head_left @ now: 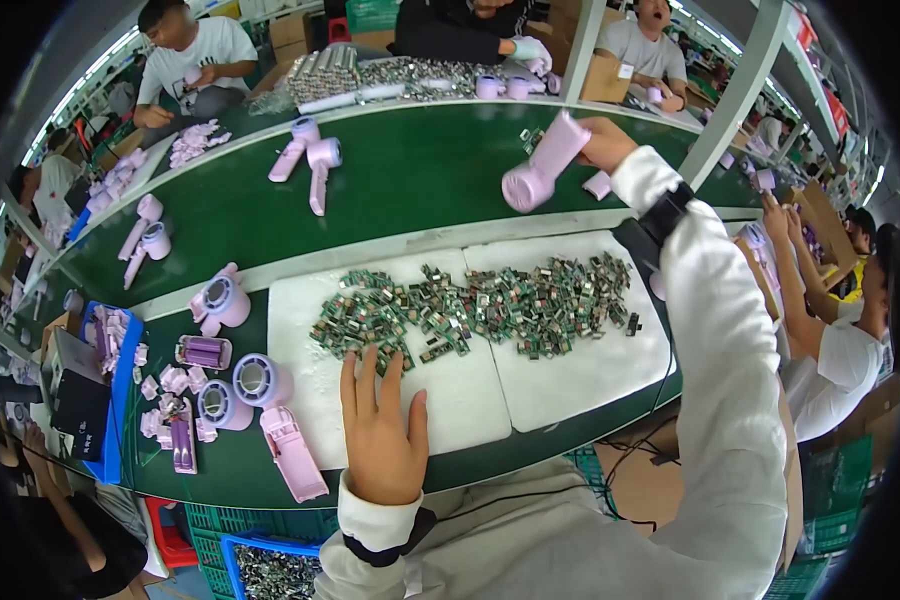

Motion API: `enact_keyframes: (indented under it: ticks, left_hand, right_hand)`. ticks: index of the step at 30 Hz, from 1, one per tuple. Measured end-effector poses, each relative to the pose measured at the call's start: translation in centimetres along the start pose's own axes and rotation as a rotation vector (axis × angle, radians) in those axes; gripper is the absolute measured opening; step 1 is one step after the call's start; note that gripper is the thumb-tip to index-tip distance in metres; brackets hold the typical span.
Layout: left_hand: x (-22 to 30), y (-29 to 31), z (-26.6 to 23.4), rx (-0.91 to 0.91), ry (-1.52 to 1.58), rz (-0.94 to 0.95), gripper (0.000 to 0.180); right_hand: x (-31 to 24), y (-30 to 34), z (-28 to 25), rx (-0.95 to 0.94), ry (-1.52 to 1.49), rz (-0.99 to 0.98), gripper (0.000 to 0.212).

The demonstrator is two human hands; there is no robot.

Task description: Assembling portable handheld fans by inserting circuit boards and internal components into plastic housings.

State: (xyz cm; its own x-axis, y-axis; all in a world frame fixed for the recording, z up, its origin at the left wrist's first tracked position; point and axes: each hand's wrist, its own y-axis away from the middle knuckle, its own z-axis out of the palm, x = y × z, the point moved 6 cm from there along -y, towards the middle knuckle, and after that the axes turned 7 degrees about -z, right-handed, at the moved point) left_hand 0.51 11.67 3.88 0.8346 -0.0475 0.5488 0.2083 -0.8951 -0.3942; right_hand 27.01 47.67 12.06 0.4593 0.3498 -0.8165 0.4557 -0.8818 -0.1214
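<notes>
My right hand [606, 143] is stretched out over the green belt, its fingers closed on the handle end of a pink handheld fan [545, 165]. The fan's round head points down and to the left, close over the belt. Fingers spread, my left hand [387, 430] lies over the white foam sheet [315, 320] and holds nothing. Just beyond its fingertips spreads a heap of small green circuit boards [460, 310], which reaches across onto a second foam sheet [600, 380].
Left of the foam lie lavender fan heads [226, 402], a pink handle shell [292, 455] and a blue bin [120, 390]. More fans [318, 165] rest on the green belt [410, 165]. A metal post [735, 90] rises at right. Co-workers sit across and alongside.
</notes>
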Motion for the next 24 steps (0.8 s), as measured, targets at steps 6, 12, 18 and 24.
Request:
enact_keyframes:
  ticks: [6,12,18,24]
  left_hand:
    - [-0.4,0.5,0.2,0.11,-0.014,-0.051,0.034]
    - [-0.9,0.4,0.2,0.16,0.039,-0.119,0.028]
    - [-0.1,0.6,-0.7,0.227,0.119,-0.082,0.029]
    - [-0.4,1.3,0.0,0.065,0.209,-0.078,0.032]
  right_hand:
    - [2.5,-5.7,3.7,0.058,0.194,-0.194,0.033]
    - [7.2,-2.5,-4.5,0.507,1.205,0.413,0.044]
    - [15.7,0.2,-8.6,0.092,0.693,1.06,0.046]
    - [11.9,-0.3,-6.2,-0.519,1.348,0.603,0.039]
